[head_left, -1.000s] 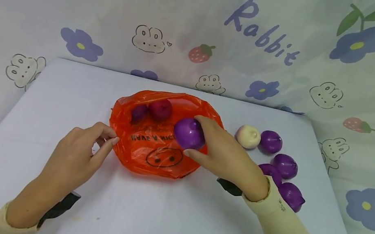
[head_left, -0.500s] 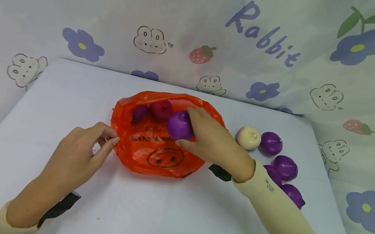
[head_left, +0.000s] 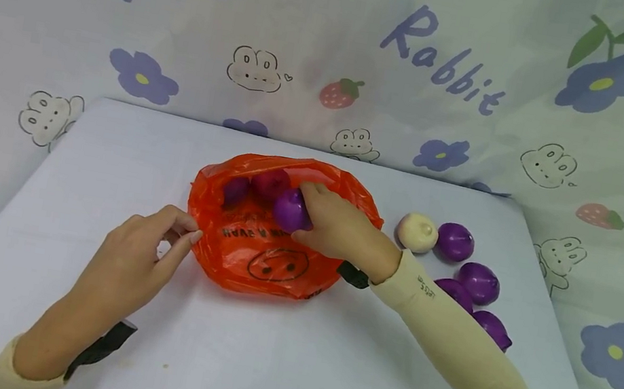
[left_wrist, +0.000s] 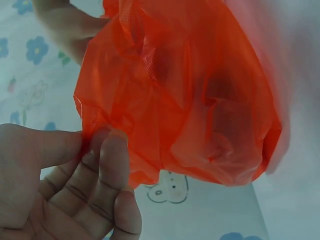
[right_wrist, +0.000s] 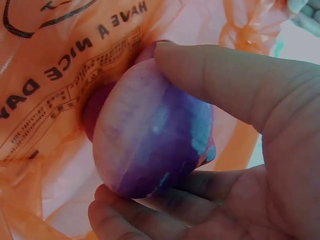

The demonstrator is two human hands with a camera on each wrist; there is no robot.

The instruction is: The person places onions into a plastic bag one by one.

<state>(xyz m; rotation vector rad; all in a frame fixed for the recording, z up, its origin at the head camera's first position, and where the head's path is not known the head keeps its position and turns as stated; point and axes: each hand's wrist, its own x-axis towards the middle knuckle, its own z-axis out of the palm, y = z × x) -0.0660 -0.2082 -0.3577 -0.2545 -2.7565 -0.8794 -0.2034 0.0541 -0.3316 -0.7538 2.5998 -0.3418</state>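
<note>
An orange-red plastic bag lies open-mouthed on the table, printed with a smiling face and lettering. My left hand pinches its left rim between thumb and fingers, and in the left wrist view the film hangs from those fingertips. Inside the bag mouth my right hand grips a glossy purple onion. The right wrist view shows the onion between the thumb and the fingers below. Farther back in the bag lie a darker purple onion and a reddish-purple one.
To the right of the bag sit a whitish onion and several purple ones, among them one at the back and one near the sleeve. The right forearm passes over this side. Patterned cloth hangs behind the white table.
My right hand has carried the purple onion left and farther into the bag mouth, close to the onions inside. My left hand keeps its pinch on the rim. The view has shifted slightly.
</note>
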